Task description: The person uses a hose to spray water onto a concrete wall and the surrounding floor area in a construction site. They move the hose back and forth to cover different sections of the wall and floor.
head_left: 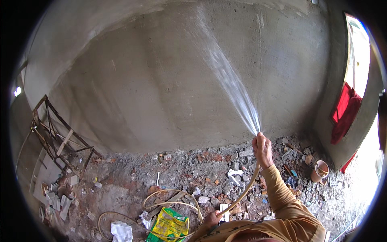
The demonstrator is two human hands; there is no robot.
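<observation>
My right hand [263, 148] is stretched out ahead, closed round the end of a tan hose [244, 192]. From its mouth a fan of water [235, 86] sprays up and to the left onto the grey plastered wall [133, 92], whose surface looks dark and wet over a wide area. Lower down, near my body, my left hand [212, 219] grips the same hose farther back. Behind that hand the hose runs to the floor and lies there in loose loops.
Rubble [246, 167] and broken bricks cover the floor. A rusty metal frame [60, 137] leans at the left. A yellow-green bag [171, 222] and a white sack [121, 231] lie near the hose loops. At right stand a bucket [319, 171] and an opening with red cloth [346, 109].
</observation>
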